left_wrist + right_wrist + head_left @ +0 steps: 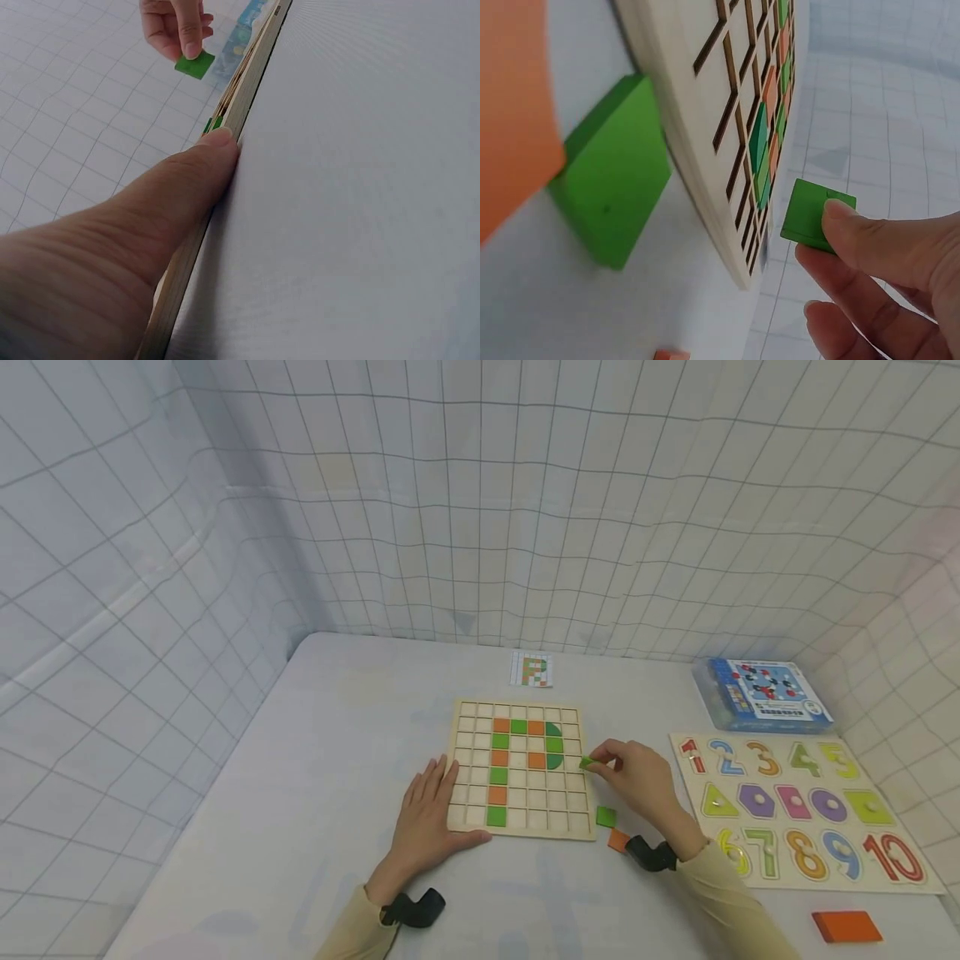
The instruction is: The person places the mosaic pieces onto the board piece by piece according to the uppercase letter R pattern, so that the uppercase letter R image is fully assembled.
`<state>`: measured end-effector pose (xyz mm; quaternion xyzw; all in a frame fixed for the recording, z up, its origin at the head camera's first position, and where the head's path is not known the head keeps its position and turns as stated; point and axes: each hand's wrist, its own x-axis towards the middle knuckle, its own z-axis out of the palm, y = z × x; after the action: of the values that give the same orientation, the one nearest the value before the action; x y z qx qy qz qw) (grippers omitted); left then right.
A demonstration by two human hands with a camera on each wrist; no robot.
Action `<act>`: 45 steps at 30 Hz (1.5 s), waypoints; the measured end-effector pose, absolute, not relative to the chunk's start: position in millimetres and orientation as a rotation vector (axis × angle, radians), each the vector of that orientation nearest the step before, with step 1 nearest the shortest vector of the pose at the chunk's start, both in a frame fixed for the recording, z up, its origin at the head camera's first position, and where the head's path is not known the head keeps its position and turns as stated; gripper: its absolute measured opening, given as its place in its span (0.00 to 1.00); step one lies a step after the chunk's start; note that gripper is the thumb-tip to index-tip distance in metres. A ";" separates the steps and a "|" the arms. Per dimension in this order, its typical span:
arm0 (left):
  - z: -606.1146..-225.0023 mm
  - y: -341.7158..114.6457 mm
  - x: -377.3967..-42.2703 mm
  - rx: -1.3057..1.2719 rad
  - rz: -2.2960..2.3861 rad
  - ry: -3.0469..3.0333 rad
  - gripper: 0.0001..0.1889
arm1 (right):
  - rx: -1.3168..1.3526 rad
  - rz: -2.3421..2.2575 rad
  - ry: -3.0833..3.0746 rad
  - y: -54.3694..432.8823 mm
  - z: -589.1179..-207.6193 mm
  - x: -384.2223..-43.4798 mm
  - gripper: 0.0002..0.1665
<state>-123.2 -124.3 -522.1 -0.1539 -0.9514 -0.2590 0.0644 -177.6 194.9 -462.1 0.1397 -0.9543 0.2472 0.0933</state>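
A wooden grid board (517,814) lies on the table, with orange and green pieces set in some of its squares in the shape of a P. My left hand (423,818) rests at the board's lower left corner, fingers straight along its left side and the thumb (202,161) against the near edge. Between thumb and fingertips, my right hand (637,777) pinches a green square tile (810,214), held up by the board's right edge. Below that hand, another green tile (606,817) and an orange tile (618,841) lie on the table beside the board.
Behind the board lies a small pattern card (532,669). To the right is a number and shape puzzle board (761,747), with a blue box (776,695) behind it. An orange block (847,927) lies near the front right. Grid-patterned cloth (480,510) hangs around the table.
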 end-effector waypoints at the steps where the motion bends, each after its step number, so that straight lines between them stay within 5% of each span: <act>1: -522.1 -124.2 -123.4 -0.465 -0.782 -2.872 0.60 | 0.429 0.733 -2.824 190.4 -461.6 -179.5 0.06; 21: -520.2 -124.4 -124.3 -0.447 -0.799 -2.885 0.60 | 0.593 0.797 -2.912 121.0 -461.0 -204.4 0.03; 45: -522.8 -124.0 -123.6 -0.457 -0.794 -2.871 0.60 | 0.602 0.864 -2.963 103.0 -466.7 -211.1 0.02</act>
<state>-123.6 -124.0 -522.8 -0.1512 -0.9507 -0.2630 0.0638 -211.1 103.0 -466.7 0.1913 -0.9423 0.2746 -0.0015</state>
